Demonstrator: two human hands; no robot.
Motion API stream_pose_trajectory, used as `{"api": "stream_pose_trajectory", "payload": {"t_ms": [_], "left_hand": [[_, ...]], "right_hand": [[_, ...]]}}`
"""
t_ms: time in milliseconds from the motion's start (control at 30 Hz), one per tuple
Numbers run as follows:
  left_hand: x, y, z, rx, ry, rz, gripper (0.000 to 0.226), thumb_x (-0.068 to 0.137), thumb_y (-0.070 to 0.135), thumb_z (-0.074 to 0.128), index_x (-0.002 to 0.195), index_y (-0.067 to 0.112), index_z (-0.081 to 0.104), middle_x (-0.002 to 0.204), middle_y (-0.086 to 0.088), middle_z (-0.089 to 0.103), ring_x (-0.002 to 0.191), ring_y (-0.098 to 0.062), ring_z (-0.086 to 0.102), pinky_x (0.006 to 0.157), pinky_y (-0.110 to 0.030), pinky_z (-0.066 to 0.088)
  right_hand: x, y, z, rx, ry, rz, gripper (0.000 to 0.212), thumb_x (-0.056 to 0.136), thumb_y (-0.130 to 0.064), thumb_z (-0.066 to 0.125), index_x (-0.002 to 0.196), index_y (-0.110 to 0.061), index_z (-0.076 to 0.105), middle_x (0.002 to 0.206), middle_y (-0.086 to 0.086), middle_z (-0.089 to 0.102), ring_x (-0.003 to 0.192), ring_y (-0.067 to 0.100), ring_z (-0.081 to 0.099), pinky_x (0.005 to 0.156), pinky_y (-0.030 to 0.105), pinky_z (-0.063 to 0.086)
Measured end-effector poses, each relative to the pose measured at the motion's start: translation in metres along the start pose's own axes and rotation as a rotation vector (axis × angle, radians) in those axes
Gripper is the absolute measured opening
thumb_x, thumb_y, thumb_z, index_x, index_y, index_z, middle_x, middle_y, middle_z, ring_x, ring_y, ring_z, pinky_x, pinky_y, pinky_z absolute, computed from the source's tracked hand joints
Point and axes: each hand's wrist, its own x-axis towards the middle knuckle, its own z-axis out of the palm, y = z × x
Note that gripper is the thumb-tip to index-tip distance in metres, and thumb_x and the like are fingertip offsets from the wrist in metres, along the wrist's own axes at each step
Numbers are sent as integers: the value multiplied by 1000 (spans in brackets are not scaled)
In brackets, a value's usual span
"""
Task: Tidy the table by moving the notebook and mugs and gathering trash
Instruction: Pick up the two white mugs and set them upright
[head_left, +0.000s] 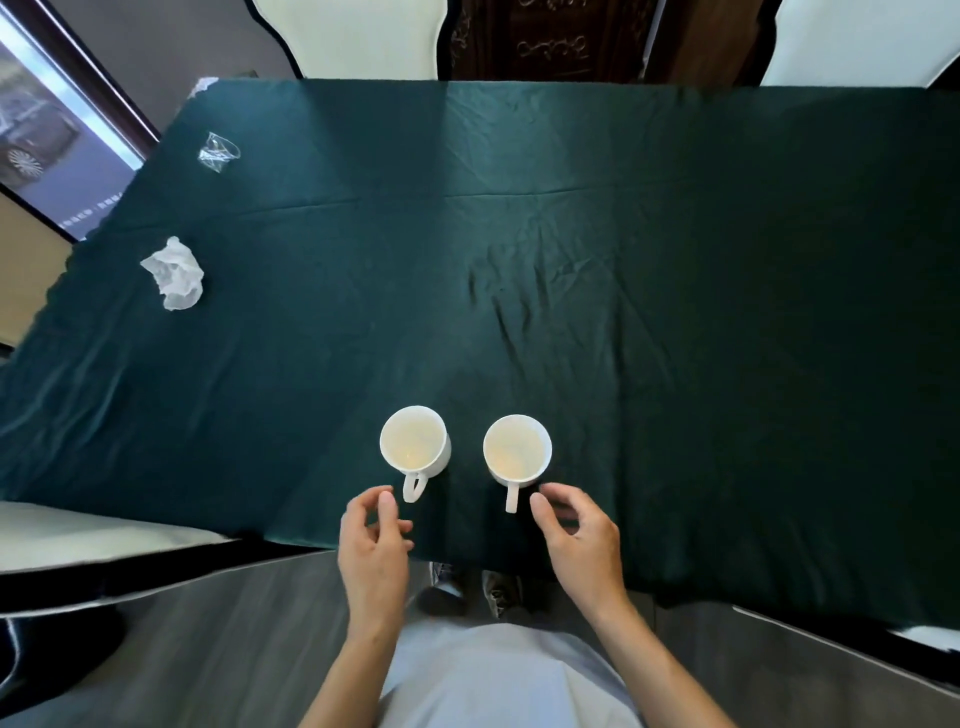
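Two white mugs stand upright side by side near the table's front edge, handles pointing toward me: the left mug (414, 441) and the right mug (517, 449). My left hand (375, 540) hovers just left of the left mug's handle, fingers curled and apart, holding nothing. My right hand (576, 535) sits just right of the right mug's handle, also loosely open and apart from it. A crumpled white tissue (175, 274) lies at the left of the table. A crushed clear plastic cup (218, 151) lies at the far left. No notebook is in view.
A dark green tablecloth (571, 270) covers the table. White chairs stand at the far side (348, 36) and at the near left (78, 540). A dark wooden cabinet (550, 36) is behind the table. Grey floor lies below me.
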Motion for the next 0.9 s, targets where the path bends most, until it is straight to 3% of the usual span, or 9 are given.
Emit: {"api": "stream_pose_trajectory", "payload": {"t_ms": [167, 300, 567, 767, 900], "left_hand": [[11, -10, 14, 7, -130, -139, 21, 110, 27, 51, 122, 18, 65, 120, -7, 69, 81, -21, 71, 67, -34, 57], [14, -14, 23, -12, -112, -141, 27, 109, 30, 53, 118, 11, 70, 120, -9, 68, 83, -21, 72, 66, -30, 56], [20, -14, 37, -63, -132, -114, 30, 110, 24, 52, 90, 15, 74, 98, -6, 77, 79, -19, 71, 71, -30, 61], [14, -7, 39, -81, -129, -105, 33, 109, 20, 55, 84, 7, 72, 91, -10, 76, 82, -26, 75, 73, -27, 62], [9, 0, 21, -96, -116, -80, 35, 108, 24, 56, 87, 2, 74, 89, -9, 78, 77, -20, 76, 83, -41, 65]], "right_hand": [[0, 4, 17, 116, -116, 115, 8, 92, -40, 75, 98, -39, 81, 93, -15, 81, 88, 5, 75, 80, 39, 64], [1, 2, 31, 205, -133, 155, 23, 97, -37, 71, 78, -47, 81, 83, 1, 80, 84, 22, 77, 71, 31, 64], [4, 9, 42, 410, -97, 316, 15, 92, -32, 78, 81, -28, 87, 85, 3, 83, 85, 11, 78, 84, 32, 62], [3, 5, 44, 420, -59, 313, 13, 92, -20, 78, 82, -17, 85, 75, 1, 80, 81, 13, 73, 77, 25, 61], [-1, -5, 41, 333, -25, 255, 15, 94, -17, 77, 86, -6, 84, 72, 3, 77, 77, 16, 73, 83, 37, 64]]}}
